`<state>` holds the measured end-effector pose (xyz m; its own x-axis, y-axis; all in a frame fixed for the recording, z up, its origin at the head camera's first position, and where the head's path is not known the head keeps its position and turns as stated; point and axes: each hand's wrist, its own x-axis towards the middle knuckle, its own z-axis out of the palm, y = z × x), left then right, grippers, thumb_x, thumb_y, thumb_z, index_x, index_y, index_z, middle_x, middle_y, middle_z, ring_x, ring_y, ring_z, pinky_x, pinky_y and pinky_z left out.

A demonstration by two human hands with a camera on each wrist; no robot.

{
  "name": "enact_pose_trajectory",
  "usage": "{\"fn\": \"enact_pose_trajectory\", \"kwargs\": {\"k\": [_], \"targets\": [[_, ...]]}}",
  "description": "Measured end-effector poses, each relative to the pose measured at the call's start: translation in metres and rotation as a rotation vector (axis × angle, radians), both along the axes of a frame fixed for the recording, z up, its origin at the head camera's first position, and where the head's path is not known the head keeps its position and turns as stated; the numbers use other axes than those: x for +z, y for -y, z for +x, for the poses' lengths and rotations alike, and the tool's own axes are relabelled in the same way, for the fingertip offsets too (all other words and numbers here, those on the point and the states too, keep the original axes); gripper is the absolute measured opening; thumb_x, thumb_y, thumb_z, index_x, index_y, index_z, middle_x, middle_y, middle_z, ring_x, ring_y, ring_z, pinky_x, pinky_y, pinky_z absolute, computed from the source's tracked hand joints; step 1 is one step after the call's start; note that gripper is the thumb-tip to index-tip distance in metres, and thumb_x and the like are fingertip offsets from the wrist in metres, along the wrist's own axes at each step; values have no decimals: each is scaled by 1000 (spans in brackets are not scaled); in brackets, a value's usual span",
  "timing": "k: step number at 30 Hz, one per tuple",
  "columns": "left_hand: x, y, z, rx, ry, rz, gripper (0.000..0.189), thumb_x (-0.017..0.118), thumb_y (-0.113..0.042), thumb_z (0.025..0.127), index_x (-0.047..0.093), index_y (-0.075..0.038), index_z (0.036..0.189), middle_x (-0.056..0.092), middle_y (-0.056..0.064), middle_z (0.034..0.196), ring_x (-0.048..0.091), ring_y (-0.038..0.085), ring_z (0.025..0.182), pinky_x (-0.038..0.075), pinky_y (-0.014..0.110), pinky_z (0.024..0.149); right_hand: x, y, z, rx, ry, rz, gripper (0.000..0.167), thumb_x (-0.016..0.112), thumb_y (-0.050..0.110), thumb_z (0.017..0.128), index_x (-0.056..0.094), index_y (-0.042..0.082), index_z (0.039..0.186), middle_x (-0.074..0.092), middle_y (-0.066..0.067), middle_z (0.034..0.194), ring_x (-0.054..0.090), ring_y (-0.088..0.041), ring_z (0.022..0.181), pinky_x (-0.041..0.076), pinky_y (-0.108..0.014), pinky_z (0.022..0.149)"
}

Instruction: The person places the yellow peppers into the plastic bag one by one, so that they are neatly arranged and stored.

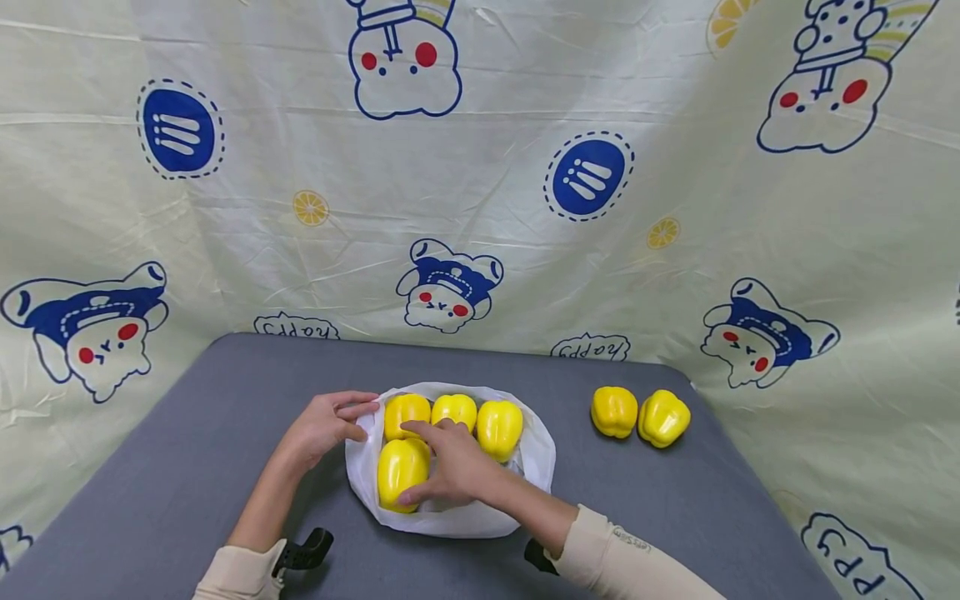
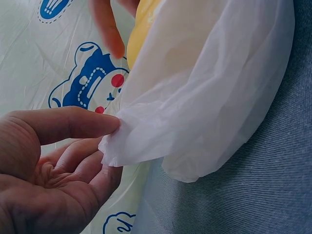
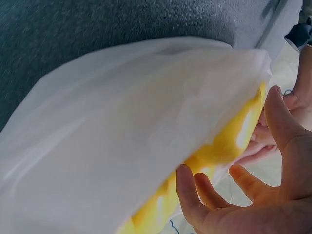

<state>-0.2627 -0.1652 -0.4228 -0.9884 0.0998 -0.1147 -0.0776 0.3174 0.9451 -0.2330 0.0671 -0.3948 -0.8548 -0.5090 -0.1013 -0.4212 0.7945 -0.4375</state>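
Note:
A white plastic bag (image 1: 538,454) lies with its mouth facing up and several yellow bell peppers inside. At its left edge my left hand (image 1: 322,429) pinches the rim between thumb and fingers; the left wrist view shows the gathered bag edge (image 2: 131,141) there. My right hand (image 1: 465,467) is over the bag's mouth with fingers spread, around the front-left bell pepper (image 1: 399,468). Its thumb is by that pepper's near end, and its fingers reach toward the back-left bell pepper (image 1: 405,410). In the right wrist view, fingers and thumb stand apart beside the peppers.
Two more yellow bell peppers, one (image 1: 614,412) beside the other (image 1: 663,418), sit on the grey table (image 1: 622,517) right of the bag. A printed cloth (image 1: 480,192) hangs behind the table and along its sides. Dark straps (image 1: 306,552) are on the wrists.

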Motion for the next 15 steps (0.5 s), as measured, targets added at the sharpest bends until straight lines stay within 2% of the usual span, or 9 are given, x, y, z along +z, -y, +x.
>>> {"fn": "enact_pose_trajectory", "kwargs": {"k": [10,15], "targets": [[-1,0,-1,9,12,-1,62,67,10,80,58,-1,140,65,15,137,49,38,140,46,53,109,9,-28,-7,-42,-23,-100,89,90,36,73,48,24,151,55,-11,145,49,-33,128,51,-53,100],[0,0,0,13,23,3,61,66,10,80,59,-2,140,66,15,136,50,36,141,45,54,111,15,-46,-10,-75,-54,-141,88,90,32,73,49,22,150,55,-13,145,50,-35,128,48,-57,104]]}}
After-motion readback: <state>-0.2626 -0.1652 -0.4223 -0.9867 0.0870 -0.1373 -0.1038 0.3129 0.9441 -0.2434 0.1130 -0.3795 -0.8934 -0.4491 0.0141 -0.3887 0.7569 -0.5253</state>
